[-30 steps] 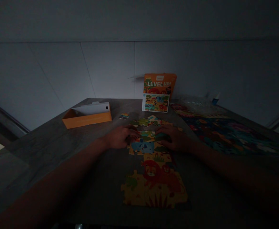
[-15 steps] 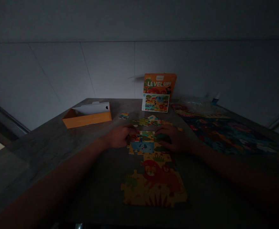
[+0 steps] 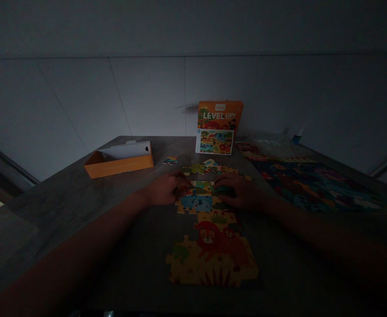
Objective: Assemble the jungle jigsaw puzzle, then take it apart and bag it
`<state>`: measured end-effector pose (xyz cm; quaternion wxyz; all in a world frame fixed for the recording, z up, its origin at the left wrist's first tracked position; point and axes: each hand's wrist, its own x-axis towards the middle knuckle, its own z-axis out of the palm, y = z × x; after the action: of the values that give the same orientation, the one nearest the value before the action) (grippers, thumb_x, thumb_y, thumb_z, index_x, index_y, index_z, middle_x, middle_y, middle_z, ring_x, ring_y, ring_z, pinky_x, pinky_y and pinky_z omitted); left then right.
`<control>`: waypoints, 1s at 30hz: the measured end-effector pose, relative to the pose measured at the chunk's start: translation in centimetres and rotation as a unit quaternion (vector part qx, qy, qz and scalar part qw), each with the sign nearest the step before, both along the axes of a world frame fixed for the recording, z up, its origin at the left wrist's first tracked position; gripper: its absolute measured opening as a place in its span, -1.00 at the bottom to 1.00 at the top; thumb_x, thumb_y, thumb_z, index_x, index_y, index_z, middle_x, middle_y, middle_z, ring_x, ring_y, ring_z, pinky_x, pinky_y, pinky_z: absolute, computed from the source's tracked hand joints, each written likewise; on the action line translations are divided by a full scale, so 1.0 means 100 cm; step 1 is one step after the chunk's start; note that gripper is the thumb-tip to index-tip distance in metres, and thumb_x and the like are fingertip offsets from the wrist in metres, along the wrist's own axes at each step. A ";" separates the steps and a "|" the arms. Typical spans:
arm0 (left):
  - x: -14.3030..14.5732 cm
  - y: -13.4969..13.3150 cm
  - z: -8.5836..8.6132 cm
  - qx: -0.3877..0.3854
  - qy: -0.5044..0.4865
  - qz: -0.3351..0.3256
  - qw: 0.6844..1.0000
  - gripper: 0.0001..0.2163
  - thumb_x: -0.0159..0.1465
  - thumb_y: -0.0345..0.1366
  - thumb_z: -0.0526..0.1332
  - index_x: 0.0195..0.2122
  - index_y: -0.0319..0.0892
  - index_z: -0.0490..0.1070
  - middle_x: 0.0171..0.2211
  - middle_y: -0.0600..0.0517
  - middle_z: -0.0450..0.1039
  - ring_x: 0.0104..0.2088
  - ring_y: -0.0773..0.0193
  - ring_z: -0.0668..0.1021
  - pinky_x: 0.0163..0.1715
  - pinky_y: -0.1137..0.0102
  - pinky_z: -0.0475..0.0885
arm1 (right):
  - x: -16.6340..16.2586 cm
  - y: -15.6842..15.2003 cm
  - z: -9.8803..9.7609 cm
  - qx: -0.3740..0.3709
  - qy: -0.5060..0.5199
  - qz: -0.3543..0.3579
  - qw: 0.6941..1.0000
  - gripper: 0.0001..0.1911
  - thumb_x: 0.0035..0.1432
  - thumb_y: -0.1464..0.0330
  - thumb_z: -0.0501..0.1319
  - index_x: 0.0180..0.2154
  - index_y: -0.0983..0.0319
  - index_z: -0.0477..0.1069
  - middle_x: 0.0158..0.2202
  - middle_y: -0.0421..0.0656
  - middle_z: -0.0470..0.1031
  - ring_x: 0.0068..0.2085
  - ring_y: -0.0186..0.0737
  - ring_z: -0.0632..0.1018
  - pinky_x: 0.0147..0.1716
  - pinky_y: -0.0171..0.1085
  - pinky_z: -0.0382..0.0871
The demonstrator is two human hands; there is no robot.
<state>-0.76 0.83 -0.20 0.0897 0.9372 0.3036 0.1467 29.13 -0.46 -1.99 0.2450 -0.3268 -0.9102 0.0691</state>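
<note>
A partly joined jigsaw puzzle lies on the grey table in dim light. Its near part shows lions and grass; farther up is a section with a blue elephant. At the left edge of the upper section, my left hand has its fingers curled together on a small reddish-orange puzzle piece, partly hidden by the fingertips. Opposite it, my right hand rests over the puzzle's right edge with its fingers spread, covering part of the green pieces.
Loose puzzle pieces lie just beyond my hands, with another small group farther left. An open orange box stands at the left. An orange puzzle box and picture card stand upright behind. A dark colourful puzzle and clear plastic are at the right.
The whole view has shifted very slightly. Both hands keep practically the same place on the puzzle.
</note>
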 end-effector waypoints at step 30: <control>0.003 0.000 -0.003 0.002 0.001 -0.009 1.000 -0.76 0.32 -0.36 0.16 -0.05 -0.15 0.54 -0.10 -0.11 0.51 -0.01 0.10 0.52 -0.01 0.26 0.48 | -0.002 0.000 0.003 0.005 -0.005 -0.020 1.000 -0.78 0.14 0.29 0.29 -0.17 0.22 0.55 -0.08 -0.03 0.59 -0.06 -0.04 0.59 -0.03 -0.09 0.45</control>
<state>-0.43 0.80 -0.50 0.0887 0.9401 0.2949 0.1460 28.93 -0.49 -1.69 0.2432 -0.3443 -0.9049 0.0579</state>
